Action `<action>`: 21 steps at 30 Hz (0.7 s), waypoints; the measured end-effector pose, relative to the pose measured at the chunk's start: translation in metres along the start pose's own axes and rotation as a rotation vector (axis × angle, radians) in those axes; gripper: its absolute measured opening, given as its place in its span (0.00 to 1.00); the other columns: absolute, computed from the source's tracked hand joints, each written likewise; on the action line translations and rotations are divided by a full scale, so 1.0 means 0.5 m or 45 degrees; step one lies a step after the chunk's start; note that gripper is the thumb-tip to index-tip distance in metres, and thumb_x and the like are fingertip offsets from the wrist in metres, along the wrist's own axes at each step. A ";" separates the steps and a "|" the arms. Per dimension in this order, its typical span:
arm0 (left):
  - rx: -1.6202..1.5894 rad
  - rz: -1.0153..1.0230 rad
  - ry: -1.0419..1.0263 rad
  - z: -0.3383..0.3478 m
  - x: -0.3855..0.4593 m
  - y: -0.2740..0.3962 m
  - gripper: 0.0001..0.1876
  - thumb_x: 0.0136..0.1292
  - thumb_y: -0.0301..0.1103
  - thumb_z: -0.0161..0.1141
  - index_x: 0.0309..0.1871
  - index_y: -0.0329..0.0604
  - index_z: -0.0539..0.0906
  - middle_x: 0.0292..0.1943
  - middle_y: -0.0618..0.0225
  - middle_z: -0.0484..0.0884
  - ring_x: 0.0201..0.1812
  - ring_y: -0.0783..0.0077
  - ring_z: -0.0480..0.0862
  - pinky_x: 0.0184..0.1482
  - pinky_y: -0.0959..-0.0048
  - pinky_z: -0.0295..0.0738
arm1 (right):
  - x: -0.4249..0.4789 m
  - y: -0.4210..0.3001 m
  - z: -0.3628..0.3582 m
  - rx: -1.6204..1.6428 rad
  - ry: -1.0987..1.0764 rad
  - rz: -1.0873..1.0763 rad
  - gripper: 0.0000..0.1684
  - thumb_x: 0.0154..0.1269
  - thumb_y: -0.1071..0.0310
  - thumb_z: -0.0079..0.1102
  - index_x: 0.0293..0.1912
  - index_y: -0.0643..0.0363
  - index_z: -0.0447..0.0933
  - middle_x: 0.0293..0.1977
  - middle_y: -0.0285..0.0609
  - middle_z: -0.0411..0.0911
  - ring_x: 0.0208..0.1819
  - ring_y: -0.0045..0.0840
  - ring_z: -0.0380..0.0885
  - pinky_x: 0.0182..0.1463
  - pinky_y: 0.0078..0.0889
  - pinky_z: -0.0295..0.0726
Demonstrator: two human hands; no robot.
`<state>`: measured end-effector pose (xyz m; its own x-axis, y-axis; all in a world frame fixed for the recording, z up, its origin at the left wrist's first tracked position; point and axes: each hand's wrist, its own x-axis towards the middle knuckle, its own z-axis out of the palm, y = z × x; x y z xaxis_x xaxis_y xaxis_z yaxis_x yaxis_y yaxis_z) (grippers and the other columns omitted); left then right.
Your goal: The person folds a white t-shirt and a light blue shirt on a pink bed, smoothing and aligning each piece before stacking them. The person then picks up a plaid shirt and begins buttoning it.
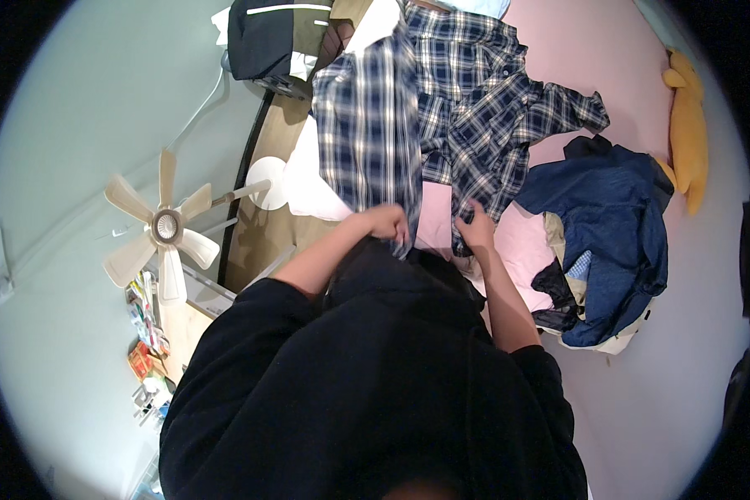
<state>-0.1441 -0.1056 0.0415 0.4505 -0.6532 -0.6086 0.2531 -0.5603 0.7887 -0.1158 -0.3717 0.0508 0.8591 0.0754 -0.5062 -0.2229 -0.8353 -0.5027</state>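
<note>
A navy, white and black plaid shirt (475, 81) with buttons lies spread in front of me, one sleeve reaching out to the right. My left hand (384, 223) is closed on the lower edge of its left front panel, which looks blurred. At the lower edge of the right panel, my right hand (477, 230) touches the cloth with thumb and forefinger apart; whether it grips any fabric is unclear. Between the two panels a strip of pink bedsheet (436, 209) shows.
Right of the shirt is a heap with a dark blue denim garment (625, 200) and a black mesh item (555, 290). A yellow plush toy (689, 131) lies along the bed's far right. To the left stand a white fan (167, 226) and a black bag (265, 40).
</note>
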 end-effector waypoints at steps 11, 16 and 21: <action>0.210 0.020 0.729 -0.127 0.000 0.115 0.09 0.60 0.37 0.57 0.36 0.43 0.84 0.35 0.53 0.85 0.39 0.51 0.84 0.45 0.58 0.79 | 0.013 -0.010 -0.056 0.086 -1.033 0.096 0.16 0.61 0.58 0.57 0.34 0.63 0.83 0.22 0.48 0.82 0.21 0.30 0.83 0.25 0.29 0.81; -0.017 0.211 1.162 -0.293 0.086 0.174 0.05 0.60 0.24 0.53 0.34 0.37 0.81 0.31 0.56 0.84 0.35 0.53 0.84 0.39 0.62 0.79 | 0.187 0.057 -0.114 0.400 -0.518 -0.295 0.13 0.66 0.62 0.52 0.37 0.61 0.80 0.19 0.41 0.79 0.18 0.23 0.79 0.20 0.22 0.77; -0.105 0.302 1.145 -0.402 0.243 0.171 0.12 0.55 0.13 0.51 0.41 0.32 0.79 0.30 0.63 0.81 0.30 0.73 0.82 0.36 0.75 0.78 | 0.350 0.022 -0.193 0.852 0.073 0.109 0.15 0.71 0.71 0.45 0.54 0.63 0.71 0.34 0.40 0.78 0.30 0.21 0.80 0.31 0.25 0.83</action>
<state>0.1044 -0.1303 0.0523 0.9831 -0.0866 -0.1615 0.1138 -0.4026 0.9083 0.0765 -0.4202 0.0243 0.8445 -0.0204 -0.5352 -0.5130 -0.3185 -0.7971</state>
